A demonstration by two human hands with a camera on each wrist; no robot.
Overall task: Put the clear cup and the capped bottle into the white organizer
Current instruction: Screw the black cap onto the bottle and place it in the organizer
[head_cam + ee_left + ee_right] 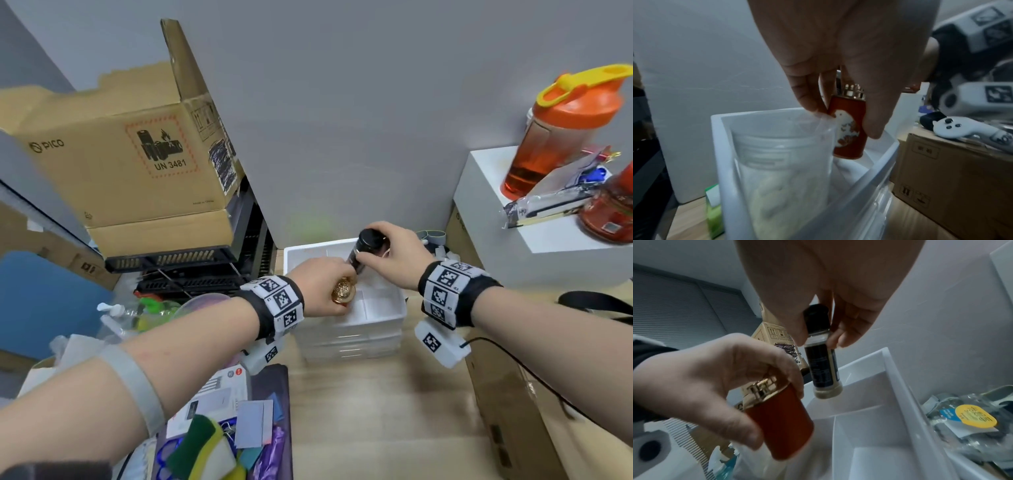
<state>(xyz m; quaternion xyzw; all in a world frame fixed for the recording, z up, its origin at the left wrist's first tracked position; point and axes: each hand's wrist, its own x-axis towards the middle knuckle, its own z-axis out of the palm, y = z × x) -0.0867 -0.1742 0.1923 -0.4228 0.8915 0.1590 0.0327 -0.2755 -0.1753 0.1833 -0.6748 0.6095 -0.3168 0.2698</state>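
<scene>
1. My right hand grips the capped bottle by its neck, fingers and thumb curled just below the black cap. The bottle hangs upright above the rear compartment of the white organizer, not yet touching it.
2. My left hand pinches a red bottle with a gold top and, in the left wrist view, also the edge of a clear bag.
3. The clear cup sits inside that bag, and appears already lowered into the organizer's near-left compartment; whether its base rests on the floor I cannot tell.
4. I judge the step in hand to be placing both items, with the cup nearly home and the bottle in descent.
5. Next, I should lower the capped bottle straight down into the open compartment, keep it clear of the dividers, and loosen my right fingers only once it stands.
6. My left fingers should then release the bag's edge without tipping the cup.
</scene>
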